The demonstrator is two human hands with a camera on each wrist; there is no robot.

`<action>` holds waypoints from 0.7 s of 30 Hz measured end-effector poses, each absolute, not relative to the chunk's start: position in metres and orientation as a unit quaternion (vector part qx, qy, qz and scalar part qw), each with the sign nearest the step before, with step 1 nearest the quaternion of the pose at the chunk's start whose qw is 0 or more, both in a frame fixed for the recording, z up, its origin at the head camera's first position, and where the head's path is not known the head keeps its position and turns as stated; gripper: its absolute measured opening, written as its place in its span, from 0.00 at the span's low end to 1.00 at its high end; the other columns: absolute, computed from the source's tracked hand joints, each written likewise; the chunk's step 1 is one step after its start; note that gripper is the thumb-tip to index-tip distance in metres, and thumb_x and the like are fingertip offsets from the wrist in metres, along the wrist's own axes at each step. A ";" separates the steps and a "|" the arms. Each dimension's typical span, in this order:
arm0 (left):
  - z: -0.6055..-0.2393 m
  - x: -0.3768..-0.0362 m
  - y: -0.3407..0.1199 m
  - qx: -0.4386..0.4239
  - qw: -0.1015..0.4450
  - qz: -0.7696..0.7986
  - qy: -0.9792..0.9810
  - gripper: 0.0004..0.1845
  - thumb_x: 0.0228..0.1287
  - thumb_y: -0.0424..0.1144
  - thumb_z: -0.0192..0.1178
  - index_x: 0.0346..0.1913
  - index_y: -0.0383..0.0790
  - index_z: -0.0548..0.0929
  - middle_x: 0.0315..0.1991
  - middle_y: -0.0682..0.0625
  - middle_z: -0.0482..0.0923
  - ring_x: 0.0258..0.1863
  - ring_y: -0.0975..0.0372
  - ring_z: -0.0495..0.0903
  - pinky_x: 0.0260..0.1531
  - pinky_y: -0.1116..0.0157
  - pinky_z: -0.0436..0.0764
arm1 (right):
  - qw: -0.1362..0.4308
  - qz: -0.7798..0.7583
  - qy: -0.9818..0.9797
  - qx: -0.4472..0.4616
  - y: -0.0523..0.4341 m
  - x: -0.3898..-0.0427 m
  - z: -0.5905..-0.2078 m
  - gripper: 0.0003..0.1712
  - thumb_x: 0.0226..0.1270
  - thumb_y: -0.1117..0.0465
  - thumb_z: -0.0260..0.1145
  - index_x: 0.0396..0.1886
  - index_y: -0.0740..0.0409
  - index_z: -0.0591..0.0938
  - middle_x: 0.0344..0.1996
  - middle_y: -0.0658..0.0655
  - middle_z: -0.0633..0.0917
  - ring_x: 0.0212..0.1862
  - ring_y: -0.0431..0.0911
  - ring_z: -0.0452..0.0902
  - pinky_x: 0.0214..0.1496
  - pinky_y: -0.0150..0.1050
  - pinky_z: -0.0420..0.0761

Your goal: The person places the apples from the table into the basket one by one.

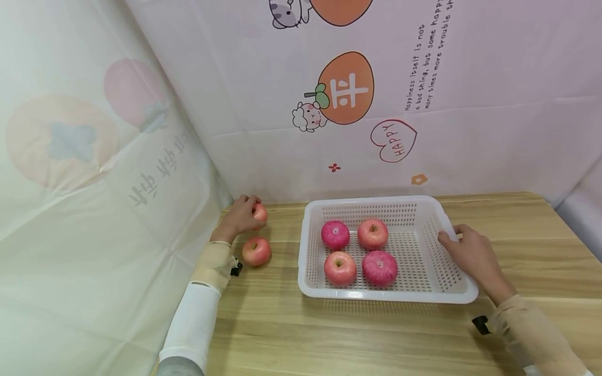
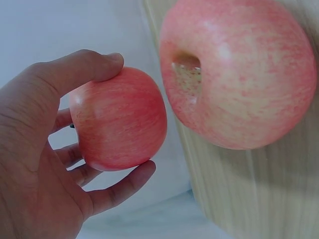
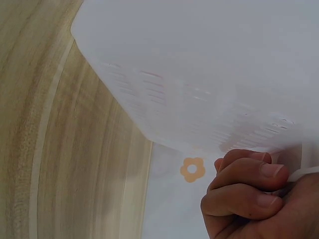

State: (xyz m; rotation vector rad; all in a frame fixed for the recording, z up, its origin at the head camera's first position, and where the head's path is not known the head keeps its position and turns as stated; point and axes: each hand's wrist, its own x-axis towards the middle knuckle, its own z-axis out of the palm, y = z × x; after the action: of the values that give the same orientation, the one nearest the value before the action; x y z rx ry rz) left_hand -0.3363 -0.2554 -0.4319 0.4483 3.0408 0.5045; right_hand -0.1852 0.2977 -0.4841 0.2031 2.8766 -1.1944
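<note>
At the back left of the table, my left hand grips a red apple, thumb on one side and fingers spread around the other. Just in front of it sits a second red apple, large in the left wrist view. My right hand holds the right rim of a white perforated plastic basket, its fingers curled at the edge. Inside the basket's left half lie two pale red apples and two bright pink round fruits, arranged two by two.
The wooden tabletop runs under everything. A white printed cloth hangs behind the table's back edge, and another white cloth hangs along the left side, close to my left arm.
</note>
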 end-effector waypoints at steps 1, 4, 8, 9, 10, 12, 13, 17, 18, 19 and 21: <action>-0.431 -0.336 -0.255 0.145 0.013 0.163 0.976 0.36 0.56 0.44 0.71 0.68 0.36 0.75 0.61 0.35 0.73 0.59 0.44 0.74 0.60 0.45 0.78 | 0.011 -0.383 0.921 0.065 0.298 -0.185 -0.484 0.41 0.85 0.44 0.52 0.68 0.83 0.66 0.41 0.78 0.85 0.26 0.47 0.86 0.24 0.43 0.86; -0.429 -0.334 -0.254 0.151 0.006 0.162 0.975 0.35 0.56 0.44 0.71 0.67 0.36 0.76 0.60 0.35 0.74 0.58 0.44 0.74 0.59 0.45 0.78 | 0.010 -0.380 0.922 0.066 0.298 -0.186 -0.485 0.41 0.85 0.44 0.52 0.68 0.83 0.66 0.41 0.78 0.85 0.26 0.47 0.86 0.24 0.43 0.86; -0.427 -0.333 -0.253 0.160 -0.006 0.160 0.974 0.33 0.55 0.43 0.71 0.65 0.36 0.78 0.59 0.35 0.75 0.58 0.43 0.75 0.60 0.45 0.78 | 0.007 -0.377 0.924 0.066 0.299 -0.187 -0.486 0.41 0.85 0.44 0.52 0.68 0.83 0.67 0.42 0.79 0.85 0.27 0.47 0.86 0.24 0.43 0.86; -0.426 -0.333 -0.252 0.162 -0.008 0.159 0.974 0.33 0.55 0.43 0.71 0.65 0.36 0.78 0.59 0.35 0.75 0.58 0.43 0.75 0.60 0.45 0.78 | 0.006 -0.377 0.924 0.065 0.299 -0.187 -0.486 0.41 0.85 0.44 0.52 0.68 0.83 0.67 0.42 0.79 0.85 0.27 0.47 0.86 0.24 0.43 0.86; -0.425 -0.333 -0.251 0.163 -0.008 0.158 0.974 0.33 0.55 0.43 0.71 0.65 0.36 0.78 0.60 0.35 0.75 0.59 0.43 0.75 0.60 0.45 0.78 | 0.005 -0.377 0.924 0.065 0.299 -0.187 -0.486 0.41 0.85 0.44 0.52 0.68 0.83 0.67 0.42 0.79 0.85 0.27 0.47 0.86 0.24 0.43 0.86; -0.423 -0.332 -0.250 0.165 -0.005 0.157 0.974 0.34 0.56 0.44 0.71 0.66 0.36 0.78 0.61 0.35 0.75 0.60 0.43 0.75 0.60 0.45 0.79 | 0.005 -0.378 0.924 0.066 0.299 -0.187 -0.486 0.41 0.85 0.44 0.52 0.68 0.83 0.67 0.43 0.79 0.85 0.27 0.47 0.86 0.24 0.43 0.86; -0.421 -0.331 -0.248 0.165 -0.002 0.157 0.974 0.35 0.56 0.44 0.71 0.67 0.36 0.77 0.62 0.35 0.75 0.60 0.43 0.75 0.60 0.45 0.79 | 0.004 -0.377 0.924 0.066 0.299 -0.187 -0.486 0.41 0.85 0.44 0.52 0.68 0.83 0.67 0.43 0.79 0.85 0.27 0.47 0.86 0.25 0.43 0.86; -0.419 -0.330 -0.245 0.165 0.006 0.152 0.974 0.35 0.57 0.45 0.71 0.67 0.37 0.77 0.64 0.35 0.74 0.62 0.43 0.73 0.60 0.44 0.79 | 0.004 -0.372 0.926 0.067 0.299 -0.187 -0.487 0.41 0.85 0.43 0.52 0.68 0.83 0.67 0.45 0.80 0.84 0.28 0.47 0.86 0.25 0.43 0.85; -0.418 -0.330 -0.245 0.165 0.007 0.152 0.974 0.35 0.57 0.45 0.71 0.67 0.37 0.77 0.64 0.35 0.74 0.62 0.43 0.73 0.60 0.44 0.79 | 0.003 -0.371 0.926 0.066 0.299 -0.187 -0.487 0.41 0.85 0.43 0.52 0.68 0.83 0.67 0.45 0.80 0.84 0.29 0.47 0.86 0.25 0.43 0.85; -0.418 -0.330 -0.244 0.167 0.006 0.150 0.974 0.34 0.57 0.45 0.71 0.67 0.37 0.77 0.64 0.35 0.74 0.63 0.42 0.73 0.60 0.44 0.79 | 0.003 -0.372 0.926 0.066 0.299 -0.187 -0.487 0.41 0.85 0.43 0.52 0.68 0.83 0.67 0.44 0.80 0.84 0.28 0.48 0.86 0.25 0.43 0.85; -0.417 -0.329 -0.243 0.171 0.005 0.147 0.974 0.35 0.57 0.45 0.71 0.67 0.36 0.77 0.64 0.35 0.74 0.63 0.42 0.73 0.60 0.44 0.79 | 0.004 -0.373 0.925 0.065 0.299 -0.187 -0.487 0.42 0.84 0.43 0.52 0.68 0.83 0.67 0.44 0.80 0.85 0.28 0.48 0.86 0.25 0.43 0.86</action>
State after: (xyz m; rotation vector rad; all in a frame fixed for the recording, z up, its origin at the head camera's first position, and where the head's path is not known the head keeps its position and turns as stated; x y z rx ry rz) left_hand -0.3293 -0.2431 -0.4172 0.5339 3.0500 0.4615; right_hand -0.1869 0.2989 -0.4867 0.2044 2.9008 -1.1697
